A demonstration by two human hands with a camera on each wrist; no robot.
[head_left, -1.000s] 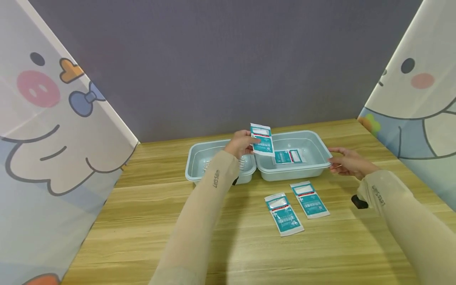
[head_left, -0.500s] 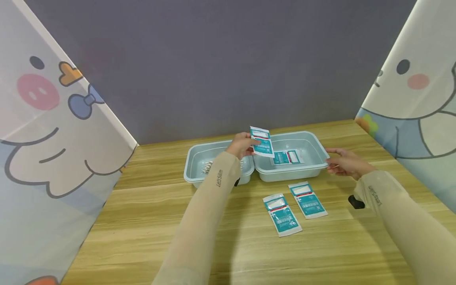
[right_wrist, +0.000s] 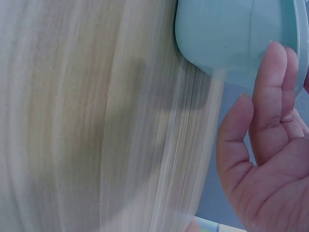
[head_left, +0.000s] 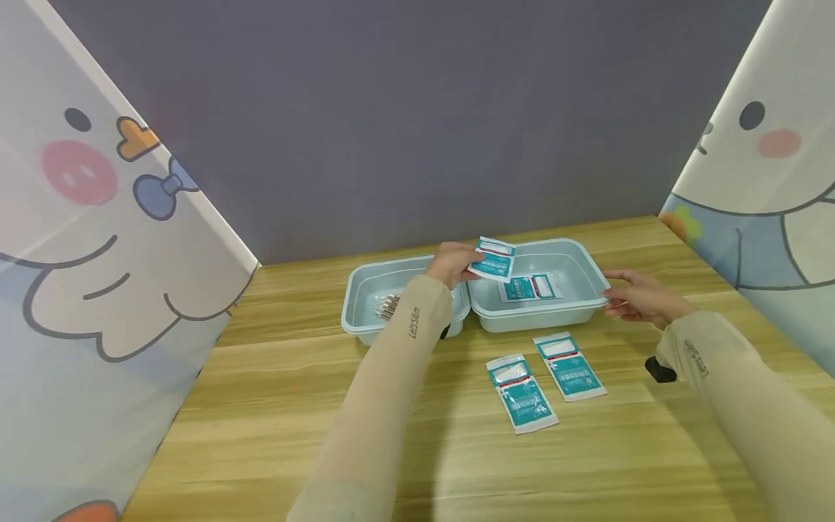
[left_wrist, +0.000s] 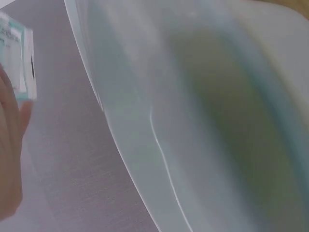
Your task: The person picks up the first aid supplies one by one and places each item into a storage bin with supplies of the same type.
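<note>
Two packets [head_left: 544, 380] before right tray [head_left: 580, 308]

The print on the held packet [head_left: 493, 261] is too small to be read. The small objects [head_left: 386, 306] in the left tray [head_left: 355, 290] cannot be identified. The left hand [left_wrist: 9, 159] is cut off by the left wrist view's edge.

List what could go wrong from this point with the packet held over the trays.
1. The left hand pinches the packet only by one edge above the seam between the two trays; it may slip and fall into the left tray.
2. The right hand merely touches the right tray, which might slide.
</note>
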